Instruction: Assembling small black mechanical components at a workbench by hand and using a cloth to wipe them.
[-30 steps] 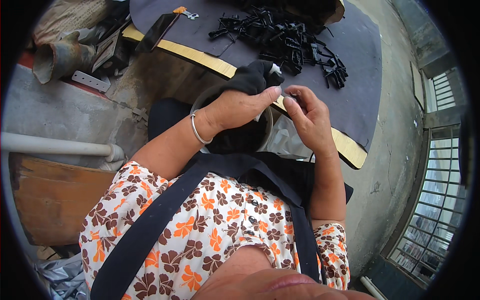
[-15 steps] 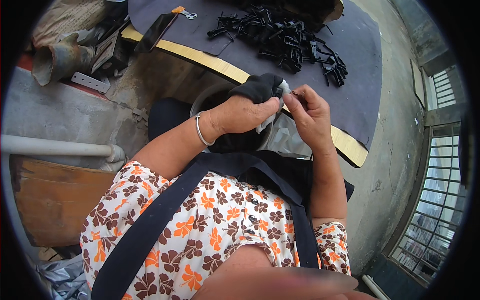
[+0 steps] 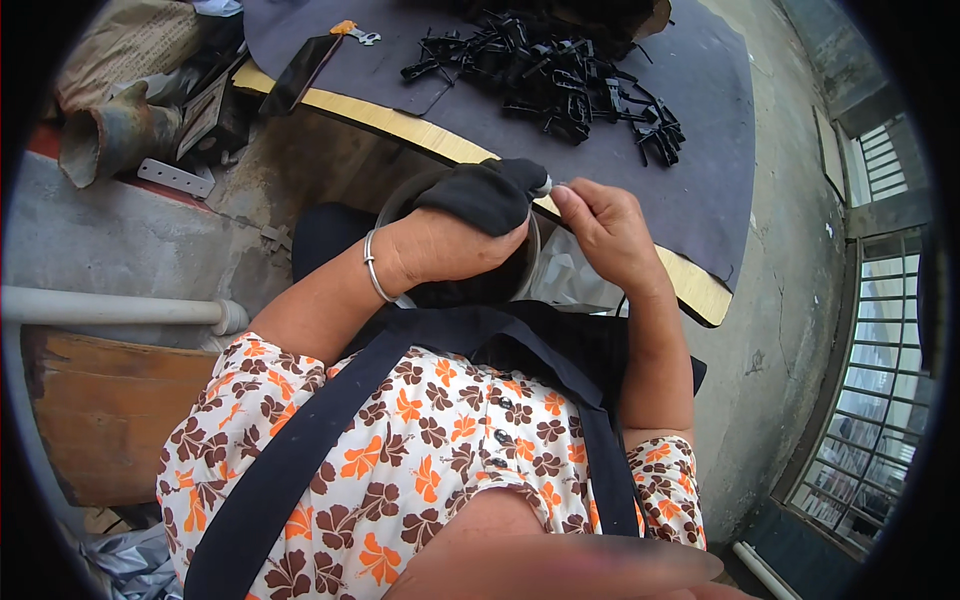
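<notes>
Concrete floor: grey and stained [image 3: 740,420], running down the right of the view toward a barred window [image 3: 870,390].
Worktable: dark grey top [image 3: 690,130] with a pale yellow edge, across the upper middle, beyond the hands.
Clothing: floral short-sleeved shirt [image 3: 430,440] in white, brown and orange, with a dark apron strap [image 3: 290,480] across it.
Wooden board: brown and worn [image 3: 120,415], at the left, below a white pipe [image 3: 110,305].
Bucket: round, its rim [image 3: 535,258] partly hidden under the left forearm and hand, dark inside.
Black plastic parts: a tangled heap [image 3: 570,85] on the tabletop, well apart from the hands.
Left hand: closed around the cloth [image 3: 450,245], above the bucket.
Right hand: thumb and forefinger drawn together [image 3: 615,235] near the cloth's tip; whether they pinch anything is too small to tell.
Black cloth: bunched [image 3: 475,200] in the left hand, near the table edge.
Phone: dark slab [image 3: 302,73] overhanging the table's edge.
Wrench: orange and silver [image 3: 356,32], just beside the phone.
Bangle: silver [image 3: 371,265], around the left wrist.
White bit: small [image 3: 543,187], at the cloth's tip, between the two hands.
</notes>
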Demonstrator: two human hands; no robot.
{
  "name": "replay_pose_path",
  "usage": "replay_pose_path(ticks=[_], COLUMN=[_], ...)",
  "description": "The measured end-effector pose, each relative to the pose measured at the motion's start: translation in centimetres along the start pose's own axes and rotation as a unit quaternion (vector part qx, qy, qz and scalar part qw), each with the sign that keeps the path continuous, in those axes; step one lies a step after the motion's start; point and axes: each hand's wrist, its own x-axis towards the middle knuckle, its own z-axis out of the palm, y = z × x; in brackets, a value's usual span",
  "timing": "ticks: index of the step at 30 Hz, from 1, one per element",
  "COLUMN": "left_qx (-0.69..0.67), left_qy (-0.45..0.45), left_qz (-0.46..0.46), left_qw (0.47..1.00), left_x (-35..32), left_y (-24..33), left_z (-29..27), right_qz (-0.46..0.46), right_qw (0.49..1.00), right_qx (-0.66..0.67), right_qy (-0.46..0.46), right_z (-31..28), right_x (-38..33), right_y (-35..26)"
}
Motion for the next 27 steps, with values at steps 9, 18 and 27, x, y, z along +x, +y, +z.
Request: replay_pose_path(ticks=[9, 18, 27], left_qx=[0.08, 0.003, -0.051], left_qy=[0.01, 0.102, 0.099], left_qz=[-0.034, 0.024, 0.058], left_qw=[0.996, 0.995, 0.992], left_x=[0.6, 2.7, 4.3], left_y=[-0.4, -0.8, -1.1], left_z=[-1.2, 1.0, 0.9], right_qz=[0.073, 0.029, -0.041], right_qw=[0.94, 0.924, 0.947], right_qx=[-0.289, -0.346, -0.273], right_qy=[0.167, 0.162, 0.163], right_z=[-4.8, -1.2, -3.0], right_x=[2.5, 0.9, -1.0], right_y=[4.5, 2.4, 0.6])
